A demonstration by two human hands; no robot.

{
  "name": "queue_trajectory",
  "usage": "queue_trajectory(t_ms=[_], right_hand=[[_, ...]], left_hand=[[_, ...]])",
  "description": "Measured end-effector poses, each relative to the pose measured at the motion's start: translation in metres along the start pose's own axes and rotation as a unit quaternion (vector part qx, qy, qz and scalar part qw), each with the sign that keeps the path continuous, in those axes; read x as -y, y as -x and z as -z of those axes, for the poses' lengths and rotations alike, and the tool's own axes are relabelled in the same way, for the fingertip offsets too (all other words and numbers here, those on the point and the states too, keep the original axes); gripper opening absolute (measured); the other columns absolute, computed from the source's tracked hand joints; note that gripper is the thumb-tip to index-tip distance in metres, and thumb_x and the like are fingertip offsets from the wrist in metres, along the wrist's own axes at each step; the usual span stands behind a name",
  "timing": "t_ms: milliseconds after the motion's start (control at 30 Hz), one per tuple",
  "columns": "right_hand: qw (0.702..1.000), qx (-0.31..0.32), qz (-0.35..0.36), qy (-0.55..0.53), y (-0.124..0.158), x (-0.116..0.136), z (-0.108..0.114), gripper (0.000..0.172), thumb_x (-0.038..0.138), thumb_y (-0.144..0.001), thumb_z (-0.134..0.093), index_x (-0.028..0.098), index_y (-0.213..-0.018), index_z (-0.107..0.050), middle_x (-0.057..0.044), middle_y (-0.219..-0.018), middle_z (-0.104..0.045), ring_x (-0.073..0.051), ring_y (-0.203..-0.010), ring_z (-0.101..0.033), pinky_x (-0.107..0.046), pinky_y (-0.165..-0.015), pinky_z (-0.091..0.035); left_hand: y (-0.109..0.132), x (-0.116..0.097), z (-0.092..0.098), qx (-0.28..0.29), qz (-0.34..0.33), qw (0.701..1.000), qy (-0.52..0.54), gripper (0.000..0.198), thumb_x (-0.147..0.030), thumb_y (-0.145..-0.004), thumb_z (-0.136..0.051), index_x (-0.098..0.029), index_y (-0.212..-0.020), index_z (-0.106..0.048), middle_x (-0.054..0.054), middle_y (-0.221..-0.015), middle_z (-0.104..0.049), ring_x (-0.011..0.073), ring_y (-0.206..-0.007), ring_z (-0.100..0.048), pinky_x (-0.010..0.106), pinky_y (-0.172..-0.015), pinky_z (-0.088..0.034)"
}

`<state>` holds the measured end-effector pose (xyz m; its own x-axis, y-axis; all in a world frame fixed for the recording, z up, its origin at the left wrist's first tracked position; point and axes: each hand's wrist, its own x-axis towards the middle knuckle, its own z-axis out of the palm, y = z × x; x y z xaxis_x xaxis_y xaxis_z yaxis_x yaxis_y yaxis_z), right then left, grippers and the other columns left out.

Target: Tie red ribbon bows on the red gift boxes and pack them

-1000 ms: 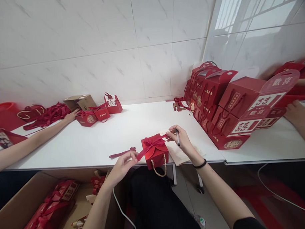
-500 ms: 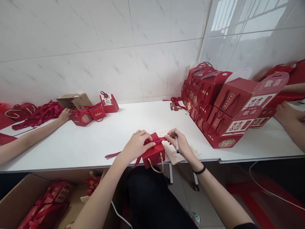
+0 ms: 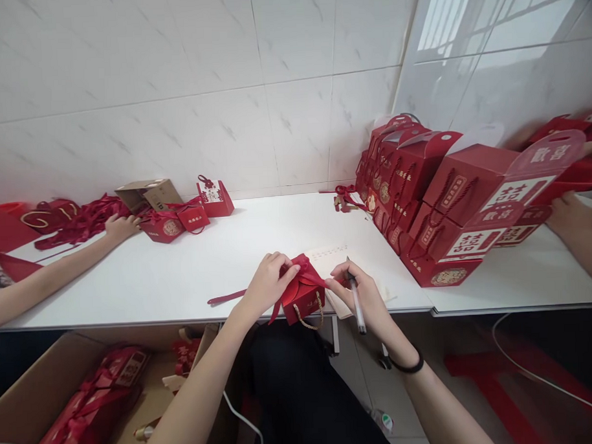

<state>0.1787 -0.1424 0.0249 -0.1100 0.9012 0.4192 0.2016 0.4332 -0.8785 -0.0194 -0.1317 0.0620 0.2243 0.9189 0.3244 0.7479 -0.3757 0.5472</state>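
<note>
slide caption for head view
Left hand and right hand, which also grips a white pen, pinch the red ribbon atop a small red gift box

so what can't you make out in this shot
Head view only.
Small red box top: covered by the left hand and ribbon.
Notebook writing: too small.
Open carton contents: cut off by the bottom edge.
Whether the right hand, holding a pen, also pinches the ribbon: fingers hide it.

The white tabletop (image 3: 219, 257) carries a small red gift box (image 3: 305, 293) at its near edge, touching an open notebook (image 3: 333, 256), a loose ribbon strip (image 3: 225, 297) beside, and stacked large red boxes (image 3: 441, 204) on the right.
</note>
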Motion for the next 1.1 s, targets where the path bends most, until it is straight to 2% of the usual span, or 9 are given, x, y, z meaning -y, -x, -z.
queue_trajectory(t_ms=[133,233,600,800,867,967,1033,1100], right_hand=[[1.0,0.022,-0.007,0.005,0.009,0.009,0.001,0.028,0.047,-0.08,-0.057,0.02,-0.08,-0.051,0.001,-0.062,-0.051,-0.014,-0.055,-0.047,-0.025,-0.053,-0.039],[1.0,0.02,-0.009,0.011,0.01,0.007,0.001,0.027,0.047,-0.079,-0.057,0.02,-0.079,-0.051,0.001,-0.06,-0.05,-0.014,-0.054,-0.046,-0.025,-0.051,-0.039],[1.0,0.005,-0.018,0.009,0.021,-0.002,-0.004,0.02,0.039,-0.08,-0.055,0.02,-0.078,-0.051,0.001,-0.062,-0.05,-0.015,-0.057,-0.047,-0.025,-0.053,-0.04],[0.999,-0.007,0.0,0.034,0.027,-0.001,0.001,0.018,0.037,-0.083,-0.055,0.02,-0.079,-0.051,-0.001,-0.067,-0.054,-0.016,-0.059,-0.051,-0.026,-0.055,-0.041],[0.994,-0.06,0.031,0.088,0.029,0.003,0.003,0.017,0.036,-0.083,-0.057,0.02,-0.083,-0.052,-0.002,-0.069,-0.055,-0.017,-0.062,-0.053,-0.028,-0.057,-0.043],[0.955,-0.183,0.158,0.169,0.033,0.015,-0.002,0.013,0.027,-0.083,-0.06,0.021,-0.09,-0.052,-0.003,-0.072,-0.056,-0.02,-0.07,-0.055,-0.033,-0.065,-0.044],[0.935,-0.175,0.255,0.172,0.036,0.025,-0.013,0.014,0.019,-0.083,-0.062,0.021,-0.093,-0.052,-0.004,-0.076,-0.057,-0.021,-0.076,-0.056,-0.034,-0.069,-0.046],[0.93,-0.098,0.316,0.163,0.04,0.031,-0.03,0.017,0.015,-0.082,-0.063,0.02,-0.095,-0.053,-0.006,-0.083,-0.059,-0.021,-0.085,-0.057,-0.035,-0.073,-0.048]], left_hand=[[0.002,-0.001,0.002,0.027,-0.001,1.0,0.014,0.018,-0.034,-0.084,-0.049,-0.02,-0.073,-0.051,0.002,-0.081,-0.056,0.0194,-0.087,-0.049,0.035,-0.079,-0.042],[0.003,0.0,0.003,0.042,-0.021,0.999,0.006,0.007,-0.026,-0.079,-0.053,-0.02,-0.076,-0.053,0.003,-0.085,-0.055,0.02,-0.089,-0.049,0.036,-0.08,-0.042],[0.004,0.0,0.001,0.036,-0.019,0.999,0.005,0.009,-0.024,-0.078,-0.052,-0.019,-0.071,-0.054,0.003,-0.083,-0.055,0.0204,-0.089,-0.049,0.036,-0.081,-0.042],[0.005,0.003,0.001,0.029,-0.012,0.999,0.018,0.009,-0.024,-0.078,-0.052,-0.019,-0.071,-0.054,0.004,-0.083,-0.055,0.0205,-0.089,-0.048,0.036,-0.078,-0.043],[0.005,0.003,0.001,0.03,-0.011,0.999,0.025,0.009,-0.024,-0.078,-0.052,-0.019,-0.072,-0.054,0.003,-0.083,-0.054,0.0203,-0.089,-0.048,0.035,-0.078,-0.043],[0.005,0.004,-0.001,0.027,-0.012,0.999,0.029,0.008,-0.024,-0.078,-0.052,-0.019,-0.072,-0.053,0.003,-0.083,-0.054,0.02,-0.089,-0.048,0.035,-0.079,-0.043],[0.004,0.004,-0.003,0.022,-0.016,0.999,0.027,0.008,-0.024,-0.078,-0.052,-0.019,-0.072,-0.053,0.003,-0.083,-0.055,0.0199,-0.089,-0.048,0.036,-0.08,-0.042],[0.003,0.003,-0.005,0.016,-0.015,0.999,0.025,0.007,-0.024,-0.077,-0.053,-0.02,-0.072,-0.053,0.003,-0.083,-0.055,0.0198,-0.088,-0.048,0.036,-0.081,-0.042]])
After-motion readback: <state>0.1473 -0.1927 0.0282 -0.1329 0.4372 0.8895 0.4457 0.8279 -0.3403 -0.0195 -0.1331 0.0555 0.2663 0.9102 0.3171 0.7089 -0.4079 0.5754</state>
